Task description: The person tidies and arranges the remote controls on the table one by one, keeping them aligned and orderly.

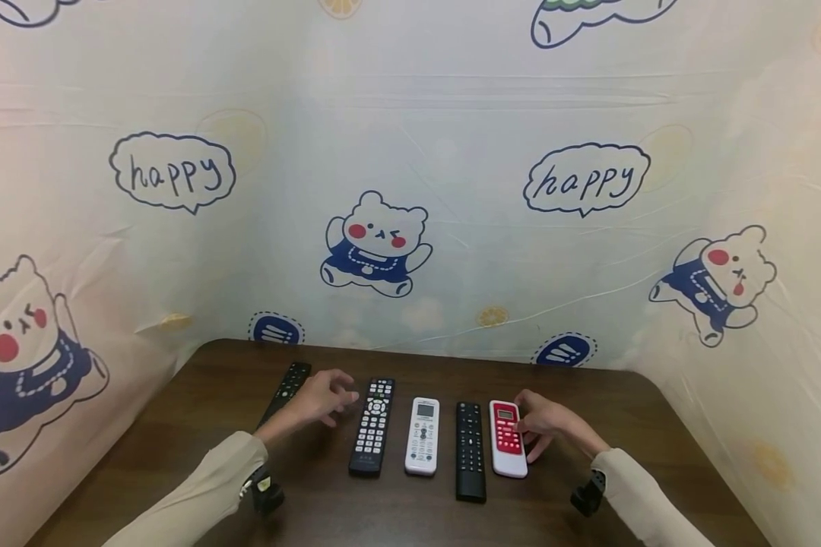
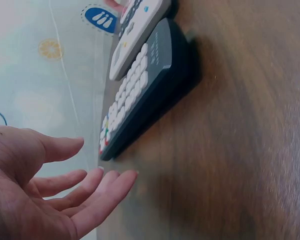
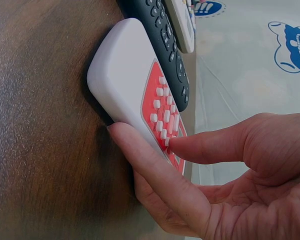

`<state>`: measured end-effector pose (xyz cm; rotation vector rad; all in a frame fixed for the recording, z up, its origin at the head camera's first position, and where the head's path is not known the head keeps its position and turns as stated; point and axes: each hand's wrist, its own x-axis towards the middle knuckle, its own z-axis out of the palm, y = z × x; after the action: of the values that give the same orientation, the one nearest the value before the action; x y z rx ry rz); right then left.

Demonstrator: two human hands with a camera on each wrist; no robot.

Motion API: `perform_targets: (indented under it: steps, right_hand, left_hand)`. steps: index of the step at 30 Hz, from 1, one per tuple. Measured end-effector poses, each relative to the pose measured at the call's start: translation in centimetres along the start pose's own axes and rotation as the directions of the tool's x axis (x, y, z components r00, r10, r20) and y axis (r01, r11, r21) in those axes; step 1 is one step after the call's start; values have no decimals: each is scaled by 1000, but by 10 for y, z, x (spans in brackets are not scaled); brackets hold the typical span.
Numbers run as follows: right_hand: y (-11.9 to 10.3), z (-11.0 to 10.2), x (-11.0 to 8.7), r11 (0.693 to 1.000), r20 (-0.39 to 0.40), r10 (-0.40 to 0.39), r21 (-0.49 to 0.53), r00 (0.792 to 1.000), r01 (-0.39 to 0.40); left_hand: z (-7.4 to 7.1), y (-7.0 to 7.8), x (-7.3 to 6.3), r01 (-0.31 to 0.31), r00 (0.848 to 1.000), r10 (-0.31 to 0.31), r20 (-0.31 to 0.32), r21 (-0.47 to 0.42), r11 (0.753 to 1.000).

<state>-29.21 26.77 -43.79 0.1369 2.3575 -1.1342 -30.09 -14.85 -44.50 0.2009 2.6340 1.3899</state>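
Note:
Several remote controls lie in a row on a brown wooden table. At the right end is a white remote with a red button panel [image 1: 506, 439]; my right hand [image 1: 546, 420] grips its right edge. In the right wrist view the thumb lies over the buttons and the other fingers are along the side. My left hand [image 1: 323, 396] hovers between a black remote [image 1: 294, 384], partly hidden behind it, and a black remote with white buttons [image 1: 372, 427]. Its fingers are loosely bent and hold nothing; in the left wrist view they are apart from the white-buttoned remote [image 2: 160, 65].
A white remote [image 1: 422, 437] with a small screen and a slim black remote [image 1: 470, 452] lie between the hands. Behind the brown table [image 1: 424, 524] hangs a pale curtain [image 1: 465, 251] printed with cartoon bears. Each wrist wears a small black device.

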Motion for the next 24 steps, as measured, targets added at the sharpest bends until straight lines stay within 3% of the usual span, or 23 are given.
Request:
perform_targets:
  steps: [16, 20, 24]
  right_hand:
    - [2, -3, 1, 1000, -3, -1, 10, 1000, 1]
    - [2, -2, 2, 1000, 3, -4, 14, 1000, 4]
    - [2, -3, 2, 1000, 2, 2, 6, 1000, -2]
  left_hand:
    - [-41, -22, 13, -64, 986, 94, -140, 202, 977]
    - [-54, -30, 17, -67, 981, 110, -160, 250, 966]
    - [-64, -36, 18, -29, 980, 86, -182, 296, 955]
